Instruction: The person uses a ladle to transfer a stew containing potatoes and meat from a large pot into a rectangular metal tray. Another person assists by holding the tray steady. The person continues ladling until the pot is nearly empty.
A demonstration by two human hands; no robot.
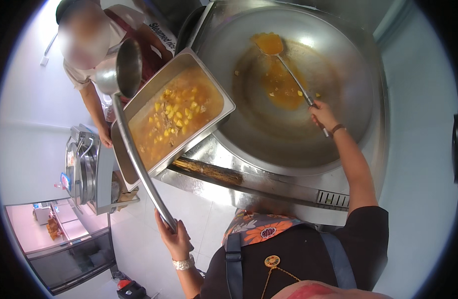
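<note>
My left hand (176, 239) grips the long handle of a large metal ladle (129, 69). Its bowl is raised and tilted above the far left end of a deep stainless steel food pan (229, 106). Yellow chunks and bits of what looks like meat lie in an orange-brown broth (176, 116) in that pan. In my right hand (323, 114) is the handle of a wok spatula (293, 74). Orange liquid covers the spatula's blade, which rests low in a very large wok (348, 78). A shallow pool of the same broth and a few scraps remain in the wok.
A co-worker (132, 33) stands at the far left, one hand (106, 139) at the pan's edge. The pan overlaps the wok's left rim. A bamboo brush (208, 170) lies in the stove's front channel (281, 190). A lidded steel appliance (89, 172) stands left. A wall (419, 149) borders the right.
</note>
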